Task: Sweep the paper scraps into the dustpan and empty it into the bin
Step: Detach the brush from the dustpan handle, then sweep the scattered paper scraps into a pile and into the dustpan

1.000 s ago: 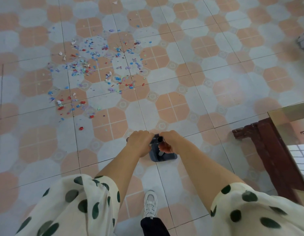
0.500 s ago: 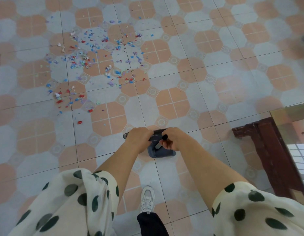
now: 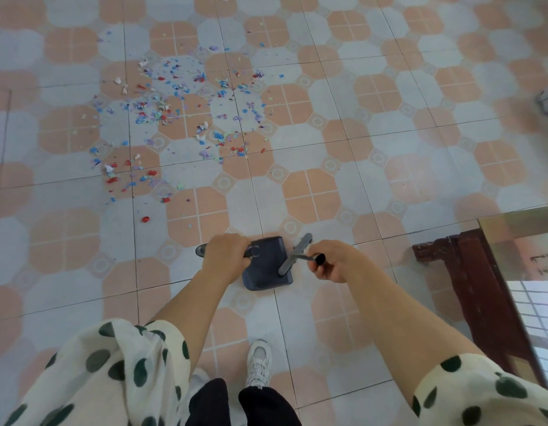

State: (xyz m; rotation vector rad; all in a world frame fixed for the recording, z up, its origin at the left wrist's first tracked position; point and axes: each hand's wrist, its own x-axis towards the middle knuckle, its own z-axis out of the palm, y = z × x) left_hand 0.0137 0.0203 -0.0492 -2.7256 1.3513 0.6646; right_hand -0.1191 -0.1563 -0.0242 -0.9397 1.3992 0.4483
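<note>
While both arms reach out over the floor (image 3: 389, 124), the left hand (image 3: 225, 256) curls tight round the dark handle of the dustpan (image 3: 265, 265), whose end pokes out past the knuckles. The pan is a dark grey, matte plastic scoop, roughly square with rounded corners, held in the air between the hands, above the tiles. The right hand (image 3: 331, 261) grips the thin dark handle of the brush (image 3: 294, 253), fingers wrapped, black round cap showing at the thumb side. The brush head is a narrow grey bar with pale bristles, lying slantwise over the pan's right edge; whether it touches the pan I cannot tell. Scraps (image 3: 180, 118) lie scattered well ahead and to the left: small torn bits, blue, red, lilac, white, thickest in a loose patch, thinner toward the near side. Tiles are glossy, pale grey octagons alternating with peach ones. Sleeves are cream cloth with dark green dots. White sneaker (image 3: 259, 362) below. Dark wooden table (image 3: 469, 272) with glass top at right.
</note>
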